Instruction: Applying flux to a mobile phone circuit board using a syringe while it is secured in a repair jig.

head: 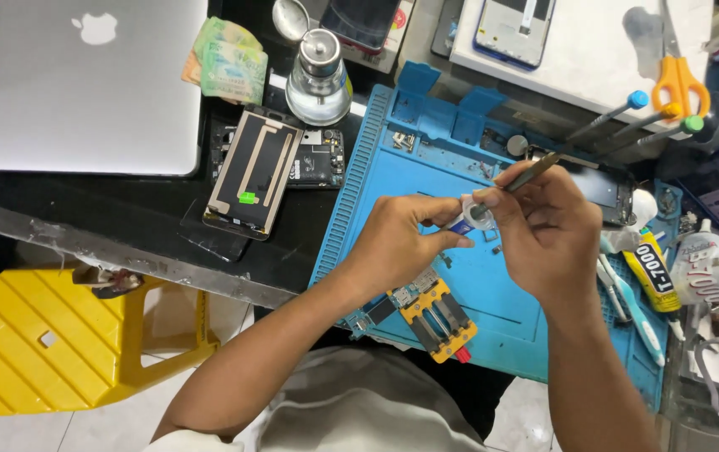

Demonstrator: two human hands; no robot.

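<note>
Two hands are engaged over the blue mat (393,180). A small clear-and-blue part (470,216) is pinched between the closed fingertips of the left hand (397,243), above the mat's middle. A slim metal tool (531,173) is gripped by the curled right hand (543,226). Its long axis runs from upper right to lower left, tip at the part. A slip of the tip is judged possible; the part could then drop among the loose screws (404,141), or a fingertip could be nicked.

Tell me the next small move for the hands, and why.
Probably dip the tool's tip into the small round pot. The left hand pinches the pot over the blue mat, and the right hand already points the tool at it.
</note>
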